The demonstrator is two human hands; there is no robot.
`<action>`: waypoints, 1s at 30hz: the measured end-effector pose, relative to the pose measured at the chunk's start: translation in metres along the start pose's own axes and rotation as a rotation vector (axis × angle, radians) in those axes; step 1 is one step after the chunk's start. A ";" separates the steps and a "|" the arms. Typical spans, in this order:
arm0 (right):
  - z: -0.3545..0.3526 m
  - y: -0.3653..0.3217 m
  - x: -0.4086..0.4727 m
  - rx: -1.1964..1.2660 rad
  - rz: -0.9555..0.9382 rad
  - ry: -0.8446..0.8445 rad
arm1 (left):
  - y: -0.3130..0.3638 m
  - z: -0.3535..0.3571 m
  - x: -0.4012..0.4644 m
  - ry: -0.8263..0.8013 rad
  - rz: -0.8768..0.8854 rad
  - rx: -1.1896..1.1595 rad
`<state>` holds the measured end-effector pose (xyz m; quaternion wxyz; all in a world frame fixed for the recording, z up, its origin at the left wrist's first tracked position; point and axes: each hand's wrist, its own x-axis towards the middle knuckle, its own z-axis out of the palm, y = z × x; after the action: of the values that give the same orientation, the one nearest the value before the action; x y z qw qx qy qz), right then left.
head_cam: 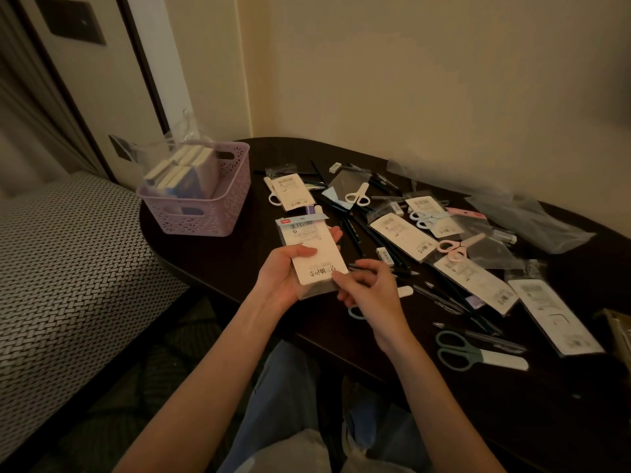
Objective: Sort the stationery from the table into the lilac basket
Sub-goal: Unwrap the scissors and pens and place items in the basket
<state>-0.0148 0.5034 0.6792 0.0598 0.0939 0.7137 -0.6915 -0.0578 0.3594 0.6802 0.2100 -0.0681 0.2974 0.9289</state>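
L hand cradles white carded packet from below, thumb curled over its face, fingers poking out past far edge. R hand pinches packet's near corner btwn thumb + forefinger, other fingers loosely curled. Packet held above dark table. Lilac basket well beyond L fingertips, up-left, w/ boxes stacked inside. Pink scissors, more packets, pens scattered beyond R fingers. Green scissors right of R wrist.
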 end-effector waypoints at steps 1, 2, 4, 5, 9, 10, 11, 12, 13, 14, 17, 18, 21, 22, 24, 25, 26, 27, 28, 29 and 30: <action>0.000 -0.003 0.001 0.053 0.064 -0.044 | 0.002 -0.001 0.000 -0.009 -0.001 0.007; 0.001 -0.005 0.001 0.076 0.099 -0.091 | 0.005 -0.001 0.000 -0.019 -0.001 0.020; 0.004 -0.010 0.004 0.071 0.099 -0.146 | 0.011 0.000 -0.002 -0.017 0.020 0.091; 0.006 -0.013 0.006 0.077 0.090 -0.147 | 0.015 -0.001 -0.002 0.007 0.046 0.156; 0.012 -0.032 0.016 0.152 0.059 -0.119 | 0.035 -0.004 -0.003 0.164 0.185 0.415; 0.014 -0.037 0.019 0.150 0.042 -0.104 | 0.039 -0.007 -0.003 0.220 0.223 0.488; 0.015 -0.042 0.023 0.136 0.020 -0.084 | 0.042 -0.010 -0.003 0.281 0.272 0.594; 0.017 -0.047 0.026 0.108 -0.002 -0.054 | 0.043 -0.014 -0.003 0.345 0.330 0.737; 0.019 -0.053 0.029 0.075 -0.025 -0.021 | 0.045 -0.018 -0.004 0.397 0.411 0.913; 0.022 -0.058 0.033 0.042 -0.047 0.011 | 0.046 -0.021 -0.007 0.413 0.513 1.097; 0.032 -0.073 0.045 -0.020 -0.094 0.062 | 0.043 -0.025 -0.022 0.261 0.789 1.629; 0.037 -0.077 0.048 -0.035 -0.108 0.065 | 0.042 -0.023 -0.027 0.225 0.864 1.774; 0.055 -0.089 0.055 -0.064 -0.128 0.045 | 0.044 -0.017 -0.031 0.244 1.119 2.027; 0.062 -0.093 0.056 -0.077 -0.134 0.032 | 0.049 -0.015 -0.029 0.276 1.195 2.060; 0.077 -0.104 0.060 -0.103 -0.156 0.008 | 0.065 -0.009 -0.025 0.336 1.253 2.093; 0.084 -0.110 0.063 -0.114 -0.174 -0.001 | 0.075 -0.008 -0.022 0.370 1.246 2.100; 0.092 -0.117 0.065 -0.135 -0.202 -0.011 | 0.084 -0.008 -0.020 0.405 1.230 2.100; 0.101 -0.124 0.068 -0.164 -0.242 -0.027 | 0.093 -0.008 -0.018 0.432 1.232 2.088; 0.108 -0.130 0.071 -0.196 -0.288 -0.050 | 0.101 -0.007 -0.016 0.452 1.242 2.060; 0.117 -0.138 0.074 -0.221 -0.334 -0.087 | 0.109 -0.006 -0.014 0.473 1.256 2.010; 0.126 -0.145 0.076 -0.238 -0.375 -0.137 | 0.117 -0.005 -0.013 0.503 1.253 1.936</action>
<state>-0.1259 0.3781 0.8000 -0.0108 -0.0953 0.7894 -0.6063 -0.0965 0.2657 0.7404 -0.3830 0.0962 0.8925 0.2179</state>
